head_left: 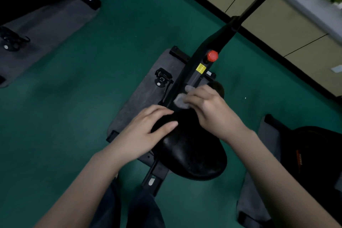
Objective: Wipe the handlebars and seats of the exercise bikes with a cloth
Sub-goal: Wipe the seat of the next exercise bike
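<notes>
Two hands meet at the narrow nose of the black seat [194, 153]. Its long axis runs away from us, with the broad rear nearest our body and the nose pointing up the frame [212, 42] toward the red knob [212, 55]. Our right hand [209, 109] curls its fingers over the grey cloth [180, 101], pressing it at the nose tip. Our left hand [148, 131] lies on the nose's left flank, fingers nearly straight, holding nothing; we take it to be steadying the seat. We judge the next stroke should draw the cloth back toward us along that axis, over the bare rear. The handlebars are out of view.
</notes>
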`<state>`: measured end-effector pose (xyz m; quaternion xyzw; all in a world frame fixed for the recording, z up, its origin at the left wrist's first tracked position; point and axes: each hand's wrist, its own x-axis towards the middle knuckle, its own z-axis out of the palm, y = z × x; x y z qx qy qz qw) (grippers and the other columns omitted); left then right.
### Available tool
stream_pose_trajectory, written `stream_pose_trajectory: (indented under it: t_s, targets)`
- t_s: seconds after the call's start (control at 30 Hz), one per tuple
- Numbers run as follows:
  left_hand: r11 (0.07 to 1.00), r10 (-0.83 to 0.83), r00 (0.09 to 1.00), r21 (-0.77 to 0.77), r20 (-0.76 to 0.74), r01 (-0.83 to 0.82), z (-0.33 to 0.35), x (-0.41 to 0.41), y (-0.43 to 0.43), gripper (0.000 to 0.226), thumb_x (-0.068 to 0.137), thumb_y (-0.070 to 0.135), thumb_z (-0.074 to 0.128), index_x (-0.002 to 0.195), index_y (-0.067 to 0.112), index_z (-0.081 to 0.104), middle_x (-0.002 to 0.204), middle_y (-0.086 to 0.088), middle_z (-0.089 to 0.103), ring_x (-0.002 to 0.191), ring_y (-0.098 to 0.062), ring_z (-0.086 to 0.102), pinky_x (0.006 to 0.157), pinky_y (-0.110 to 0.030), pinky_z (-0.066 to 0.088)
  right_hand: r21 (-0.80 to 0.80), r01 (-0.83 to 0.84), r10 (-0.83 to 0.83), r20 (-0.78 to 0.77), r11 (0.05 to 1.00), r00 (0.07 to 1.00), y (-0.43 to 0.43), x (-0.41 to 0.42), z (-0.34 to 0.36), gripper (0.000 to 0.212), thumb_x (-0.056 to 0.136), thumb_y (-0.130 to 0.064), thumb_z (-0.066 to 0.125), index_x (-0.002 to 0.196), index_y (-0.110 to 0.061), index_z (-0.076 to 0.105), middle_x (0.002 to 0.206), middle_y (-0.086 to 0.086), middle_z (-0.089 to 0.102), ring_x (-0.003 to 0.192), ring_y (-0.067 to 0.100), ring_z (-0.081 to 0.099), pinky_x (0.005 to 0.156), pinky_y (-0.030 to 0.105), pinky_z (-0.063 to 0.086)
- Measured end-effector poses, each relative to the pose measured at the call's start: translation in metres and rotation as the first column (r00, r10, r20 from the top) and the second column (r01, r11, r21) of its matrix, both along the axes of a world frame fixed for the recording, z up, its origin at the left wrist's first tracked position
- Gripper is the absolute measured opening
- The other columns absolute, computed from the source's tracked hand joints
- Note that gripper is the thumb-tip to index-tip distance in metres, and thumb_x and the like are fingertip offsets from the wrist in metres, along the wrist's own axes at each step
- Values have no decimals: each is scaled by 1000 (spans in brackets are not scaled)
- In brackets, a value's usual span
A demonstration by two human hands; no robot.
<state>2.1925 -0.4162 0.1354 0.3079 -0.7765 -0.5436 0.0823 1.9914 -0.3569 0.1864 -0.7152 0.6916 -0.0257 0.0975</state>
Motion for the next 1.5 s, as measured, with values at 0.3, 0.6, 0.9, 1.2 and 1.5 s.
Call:
stream_pose_trajectory:
  t_s: [0.3,0.6,0.9,1.2,1.5]
  targets:
    - [990,-137,988,51,71,134,0,-42,-24,36,93,43,49,126,31,57,122,19,53,117,-4,50,105,-37,39,-348,399,-310,284,849,907,27,-18,-20,22,92,2,58,110,0,68,119,12,63,115,28,51,105,29,37]
    - [987,-140,989,88,38,136,-5,-53,-28,29,93,36,52,120,34,62,115,23,57,109,-1,53,103,-36,40,139,664,-577,643,735,504,-23,-72,-18,18,96,-13,54,105,-15,68,93,-10,66,89,6,60,79,9,45]
    - [986,-91,996,142,-17,93,-7,-45,-25,36,87,49,47,117,39,63,120,25,58,117,0,52,108,-38,36,212,871,-536,841,443,68,44,-19,-44,10,97,-10,53,102,-12,62,95,0,65,90,9,58,87,34,45]
    - [994,-26,1000,109,-13,27,0,-37,-13,41,85,50,46,117,31,64,121,21,58,121,3,49,112,-34,33,-164,697,-449,659,698,604,57,22,-25,28,92,-3,59,118,-8,67,136,2,54,137,15,41,115,27,31]
    - [993,-109,991,-29,80,112,13,-6,-3,80,62,75,54,134,41,42,133,31,40,129,6,34,109,-22,28,-198,550,-344,599,811,723,98,26,-25,25,90,0,61,112,-8,70,134,3,58,134,17,46,112,34,36]
